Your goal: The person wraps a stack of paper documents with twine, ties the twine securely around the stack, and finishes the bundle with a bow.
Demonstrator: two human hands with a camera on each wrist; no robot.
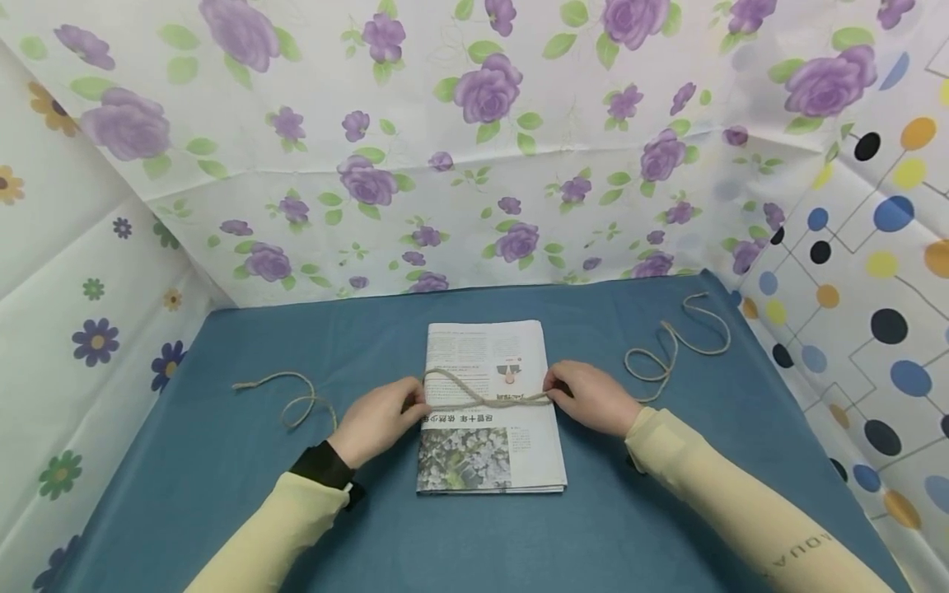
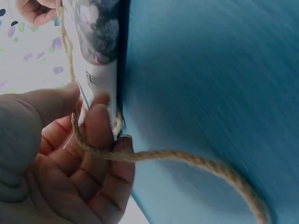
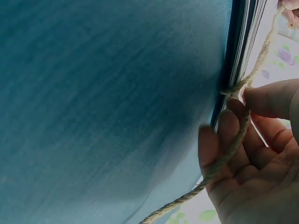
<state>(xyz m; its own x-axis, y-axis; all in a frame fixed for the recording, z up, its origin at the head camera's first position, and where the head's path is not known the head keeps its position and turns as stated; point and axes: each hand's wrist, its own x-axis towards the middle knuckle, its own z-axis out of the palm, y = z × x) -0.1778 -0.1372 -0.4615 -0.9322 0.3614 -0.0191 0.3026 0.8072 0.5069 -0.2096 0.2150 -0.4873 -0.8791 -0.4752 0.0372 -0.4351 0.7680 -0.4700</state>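
A folded stack of newspapers lies on the blue cloth, with a jute rope crossing its top face. Two strands of the rope meet near the middle of the paper. At the left edge of the stack, my left hand pinches the rope between thumb and fingertips. My right hand pinches it at the opposite edge. In the left wrist view the rope runs over the fingers and off across the cloth. The right wrist view shows rope passing round the stack's side and trailing over the fingers.
One loose rope end curls on the cloth at left, and a longer looped end lies at right. The blue cloth covers the table. Flower-printed sheets rise behind and at left; a dotted sheet stands at right.
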